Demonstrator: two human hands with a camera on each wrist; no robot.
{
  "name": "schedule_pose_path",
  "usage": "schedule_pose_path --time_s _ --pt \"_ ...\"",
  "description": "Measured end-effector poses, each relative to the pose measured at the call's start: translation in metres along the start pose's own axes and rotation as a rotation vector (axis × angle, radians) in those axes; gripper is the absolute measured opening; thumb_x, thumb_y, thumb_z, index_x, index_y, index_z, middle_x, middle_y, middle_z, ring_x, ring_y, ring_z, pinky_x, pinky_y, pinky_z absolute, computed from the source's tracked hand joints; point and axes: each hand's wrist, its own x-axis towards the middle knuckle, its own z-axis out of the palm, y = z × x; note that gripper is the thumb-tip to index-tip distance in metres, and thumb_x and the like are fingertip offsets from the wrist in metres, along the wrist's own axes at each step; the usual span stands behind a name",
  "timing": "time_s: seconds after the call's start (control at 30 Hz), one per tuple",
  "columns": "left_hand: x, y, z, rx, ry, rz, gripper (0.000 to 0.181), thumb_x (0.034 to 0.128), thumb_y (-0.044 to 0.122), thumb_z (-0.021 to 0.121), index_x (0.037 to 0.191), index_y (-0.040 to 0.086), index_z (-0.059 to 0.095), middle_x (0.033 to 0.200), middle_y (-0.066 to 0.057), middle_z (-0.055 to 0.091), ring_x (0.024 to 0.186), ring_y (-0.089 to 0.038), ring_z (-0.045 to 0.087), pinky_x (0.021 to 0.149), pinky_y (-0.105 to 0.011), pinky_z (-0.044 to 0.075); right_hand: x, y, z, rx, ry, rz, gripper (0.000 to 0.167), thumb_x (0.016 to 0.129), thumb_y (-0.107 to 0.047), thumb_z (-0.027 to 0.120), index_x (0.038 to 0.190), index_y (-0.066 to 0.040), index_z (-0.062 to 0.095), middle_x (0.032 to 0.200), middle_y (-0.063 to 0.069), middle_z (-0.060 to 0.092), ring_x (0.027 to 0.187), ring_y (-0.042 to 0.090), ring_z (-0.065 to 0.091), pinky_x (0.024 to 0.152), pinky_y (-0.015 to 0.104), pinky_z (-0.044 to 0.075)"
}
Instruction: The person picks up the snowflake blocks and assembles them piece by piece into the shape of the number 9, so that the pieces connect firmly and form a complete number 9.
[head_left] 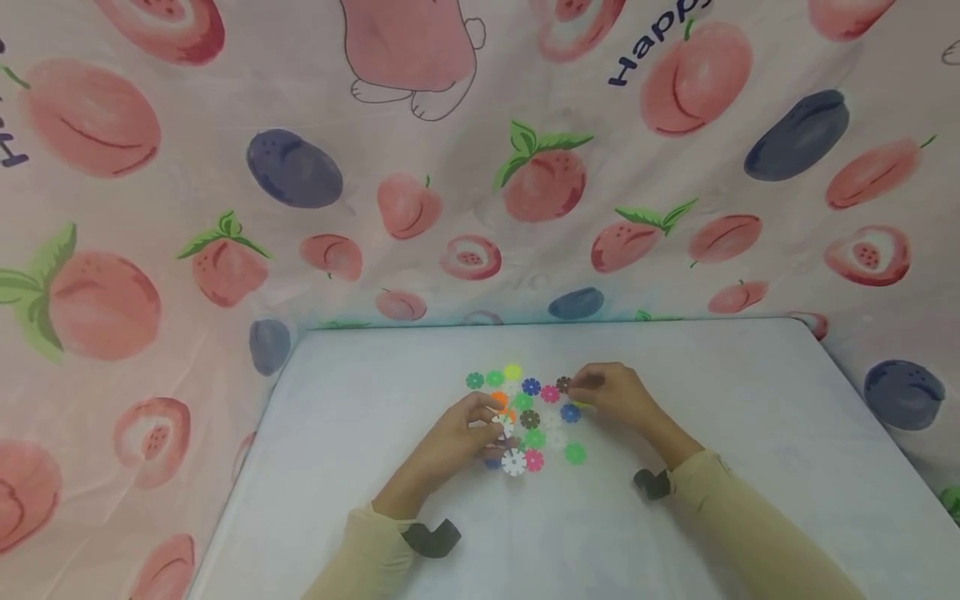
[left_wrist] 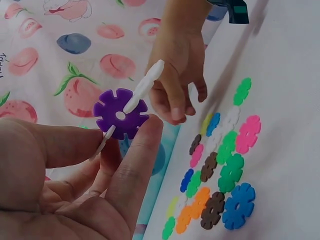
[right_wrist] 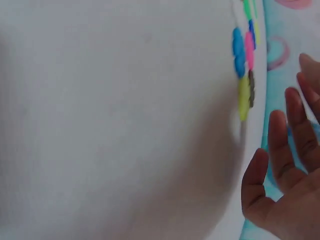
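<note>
My left hand (head_left: 465, 429) pinches a small joined piece of notched plastic snowflake discs between thumb and fingers. In the left wrist view, that piece is a purple disc (left_wrist: 131, 120) with one white disc (left_wrist: 145, 87) slotted into its upper edge and another white disc (left_wrist: 103, 142) low at the thumb. My right hand (head_left: 615, 396) hovers at the right end of the loose discs, near a brown disc (head_left: 564, 384), with nothing visible in its fingers. From the right wrist view, the fingers of this hand (right_wrist: 295, 170) look loosely spread.
Several loose discs lie on the white table (head_left: 360, 392), among them a blue one (head_left: 571, 413), a pink one (head_left: 550, 393), a green one (head_left: 575, 453) and a dark green one (head_left: 475, 381). A fruit-print cloth (head_left: 465, 150) hangs behind the table.
</note>
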Motion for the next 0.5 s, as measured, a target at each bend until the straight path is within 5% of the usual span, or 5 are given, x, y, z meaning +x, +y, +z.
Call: schedule_pose_path --time_s 0.17,0.5 --pt "0.0 0.001 0.0 0.014 -0.011 0.014 0.043 0.1011 0.012 0.061 0.142 0.004 0.051 0.118 -0.017 0.053 0.102 -0.026 0.075 0.087 -0.035 0.062 0.005 0.011 0.0 -0.057 0.0 0.027 0.021 0.093 -0.027 0.074 0.11 -0.014 0.074 0.109 0.004 0.074 0.107 0.025 0.065 0.093 0.044 0.057" --pt "-0.002 0.002 -0.001 0.033 -0.01 0.01 0.035 0.1014 0.013 0.06 0.136 0.006 0.058 0.121 -0.017 0.054 0.103 -0.028 0.075 0.088 -0.035 0.061 0.01 0.014 0.004 -0.135 0.011 0.054 0.022 0.088 -0.02 0.079 0.107 -0.011 0.074 0.11 0.01 0.073 0.105 0.029 0.065 0.093 0.048 0.055"
